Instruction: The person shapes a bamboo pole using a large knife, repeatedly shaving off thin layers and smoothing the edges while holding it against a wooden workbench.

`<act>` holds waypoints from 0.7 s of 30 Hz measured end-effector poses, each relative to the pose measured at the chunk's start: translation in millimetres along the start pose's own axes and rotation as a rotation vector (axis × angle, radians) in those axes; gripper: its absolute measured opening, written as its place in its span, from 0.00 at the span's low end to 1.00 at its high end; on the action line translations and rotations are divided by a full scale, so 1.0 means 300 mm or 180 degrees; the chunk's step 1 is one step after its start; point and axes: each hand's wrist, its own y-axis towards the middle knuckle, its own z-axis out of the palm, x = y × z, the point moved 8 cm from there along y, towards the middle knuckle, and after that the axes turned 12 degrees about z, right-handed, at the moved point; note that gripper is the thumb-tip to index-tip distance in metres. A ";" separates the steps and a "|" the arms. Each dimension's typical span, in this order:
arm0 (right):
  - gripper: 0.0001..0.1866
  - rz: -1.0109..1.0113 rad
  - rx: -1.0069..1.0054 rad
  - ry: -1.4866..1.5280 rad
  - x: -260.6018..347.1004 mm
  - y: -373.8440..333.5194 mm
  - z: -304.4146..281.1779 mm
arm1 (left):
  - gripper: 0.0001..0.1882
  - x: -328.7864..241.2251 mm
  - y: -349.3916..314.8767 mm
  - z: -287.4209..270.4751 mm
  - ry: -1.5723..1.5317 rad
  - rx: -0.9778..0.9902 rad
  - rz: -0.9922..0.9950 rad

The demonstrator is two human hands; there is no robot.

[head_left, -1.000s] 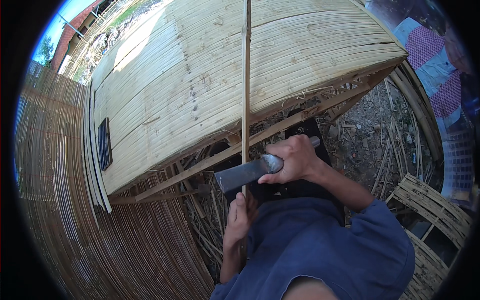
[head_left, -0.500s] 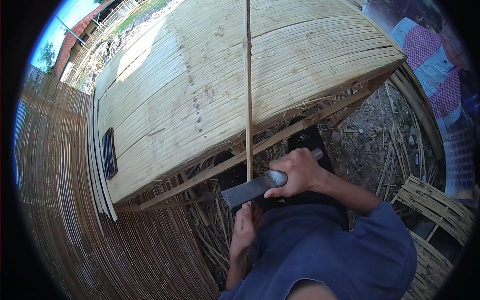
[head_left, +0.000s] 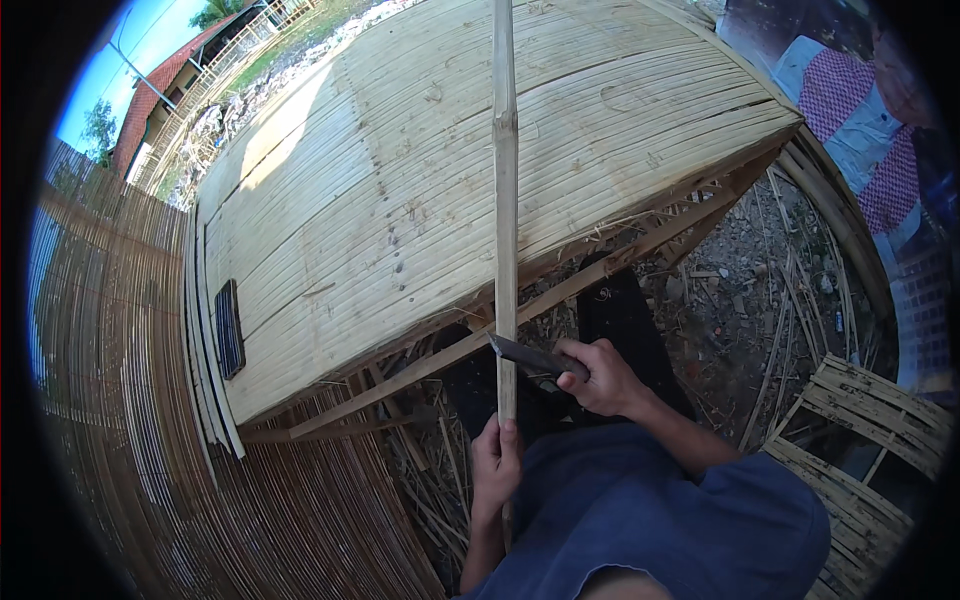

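Hands (head_left: pixel 496 462) near slatted tabletop (head_left: pixel 430 190), outdoors

Left hand (head_left: pixel 496 466) grips bamboo strip (head_left: pixel 506 210); right hand (head_left: pixel 606 380) holds knife (head_left: pixel 535 358) across it.

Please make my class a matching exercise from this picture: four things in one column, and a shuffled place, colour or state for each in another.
Column one
1. Left hand
2. Right hand
3. Dark oblong object
4. Shirt

Column two
A. Holding a knife
B. Blue
C. Gripping a bamboo strip
D. Lying on the slatted platform

Pairs: 1-C, 2-A, 3-D, 4-B
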 end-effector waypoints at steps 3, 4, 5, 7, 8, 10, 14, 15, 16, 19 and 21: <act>0.33 -0.0038 0.0120 0.0209 -0.009 -0.007 0.003 | 0.17 0.006 -0.005 0.010 -0.0305 -0.0012 -0.0215; 0.32 -0.0031 0.0215 0.0302 -0.013 -0.011 0.006 | 0.17 0.008 -0.010 0.016 -0.0515 -0.0031 -0.0374; 0.32 -0.0048 0.0202 0.0302 -0.016 -0.016 0.004 | 0.17 -0.002 -0.010 0.016 -0.0510 -0.0026 -0.0355; 0.29 -0.0214 -0.0080 0.0270 -0.010 -0.028 -0.020 | 0.18 -0.012 -0.008 0.016 -0.0540 0.0046 -0.0409; 0.29 -0.0231 -0.0090 0.0265 -0.006 -0.036 -0.024 | 0.18 -0.016 -0.006 0.012 -0.0539 0.0049 -0.0388; 0.24 0.0049 -0.0487 0.0044 -0.018 -0.045 -0.063 | 0.20 -0.019 -0.004 -0.001 -0.0622 -0.0018 -0.0386; 0.18 -0.0183 -0.1056 -0.0105 -0.017 -0.070 -0.178 | 0.20 0.000 -0.002 -0.010 -0.0521 0.0029 -0.0448; 0.16 -0.0099 -0.1268 -0.0249 -0.013 -0.089 -0.223 | 0.21 0.008 -0.003 -0.011 -0.0514 0.0053 -0.0476; 0.15 -0.0013 -0.1479 -0.0396 -0.013 -0.104 -0.264 | 0.21 0.015 -0.004 -0.008 -0.0510 0.0078 -0.0504; 0.14 -0.0140 -0.2339 -0.0417 -0.019 -0.140 -0.369 | 0.19 0.019 -0.002 0.006 -0.0589 0.0116 -0.0465; 0.16 -0.0265 -0.2329 -0.0687 0.014 -0.146 -0.396 | 0.20 0.031 0.000 0.010 -0.0629 0.0129 -0.0520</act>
